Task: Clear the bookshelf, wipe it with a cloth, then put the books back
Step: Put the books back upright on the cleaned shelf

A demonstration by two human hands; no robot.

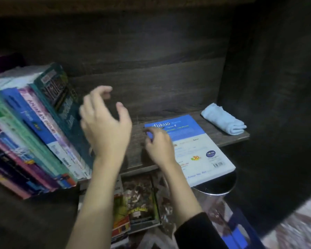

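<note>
Pinching left edge of flat blue-and-white "fokus" workbook (192, 146) with curled right hand (160, 148); workbook at 4 o'clock on dark wooden shelf (217, 138), overhanging front. With left hand (104, 126) spread, empty, beside leaning row of paperbacks (43, 132) at 9 o'clock. Best, probably: brace row with left palm, lift workbook level, avoid folded pale-blue cloth (223, 119) at 2 o'clock.

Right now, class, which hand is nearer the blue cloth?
Right. The right hand pinches the flat book, left of the cloth; the left hand hovers farther left, by the leaning books.
</note>
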